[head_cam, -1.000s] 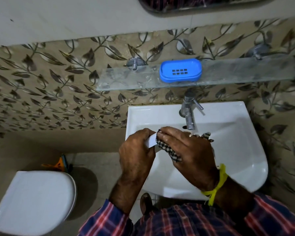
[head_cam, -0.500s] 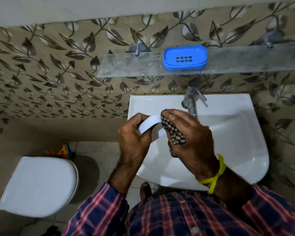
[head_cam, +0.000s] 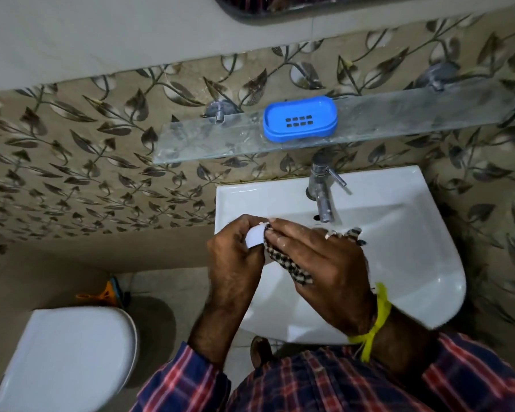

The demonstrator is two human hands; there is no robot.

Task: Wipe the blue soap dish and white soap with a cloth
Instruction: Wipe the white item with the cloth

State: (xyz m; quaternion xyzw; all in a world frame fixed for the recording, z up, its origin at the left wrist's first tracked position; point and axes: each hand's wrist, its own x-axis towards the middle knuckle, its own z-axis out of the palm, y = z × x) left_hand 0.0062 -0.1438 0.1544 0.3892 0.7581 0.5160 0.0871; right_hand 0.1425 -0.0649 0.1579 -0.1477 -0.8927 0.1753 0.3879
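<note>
The blue soap dish [head_cam: 300, 118] stands empty on the glass shelf [head_cam: 399, 114] above the sink. Over the sink's left edge my left hand [head_cam: 235, 254] grips the white soap [head_cam: 255, 238], of which only a small part shows between the fingers. My right hand [head_cam: 324, 263] presses a black-and-white checked cloth [head_cam: 292, 269] against the soap from the right; most of the cloth is hidden under the palm, with a bit sticking out past the fingers near the tap.
A white sink [head_cam: 399, 248] with a chrome tap [head_cam: 321, 188] is below the shelf. A white toilet lid [head_cam: 69, 358] lies at lower left, an orange-and-blue brush [head_cam: 110, 292] behind it. Leaf-patterned tiles cover the wall.
The soap has been drawn further into my left hand and my right hand with the cloth now covers more of it. The camera has tilted, shifting the whole scene lower in the frame.
</note>
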